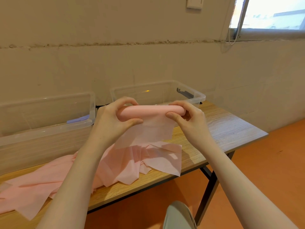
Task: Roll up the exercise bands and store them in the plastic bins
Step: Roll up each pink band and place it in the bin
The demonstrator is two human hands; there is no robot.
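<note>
**Pink band partly rolled, bins still waiting**

A person is rolling up a long pink exercise band (125,161). Part of it is already wound into a fat pink roll (151,111), held up in the air above the desk (231,129), just in front of the right bin (196,96).

The left hand (113,116) grips the left end of the roll, with its fingers curled over the top and its thumb under. The right hand (188,116) grips the right end the same way. Both hands are closed round the roll, so neither is free.

A flat piece of band hangs down from the roll. The rest lies loose and crumpled on the desk, spreading far to the left. So there looks to be a lot left to roll.

The right bin looks empty, as far as one can see through its clear walls. The left bin (49,129) has something pale purple (79,119) inside, maybe another band already put away, but it is too hidden to be sure.

So the job seems to be in the middle. The pink band must be rolled to its end, then set in a bin.
</note>
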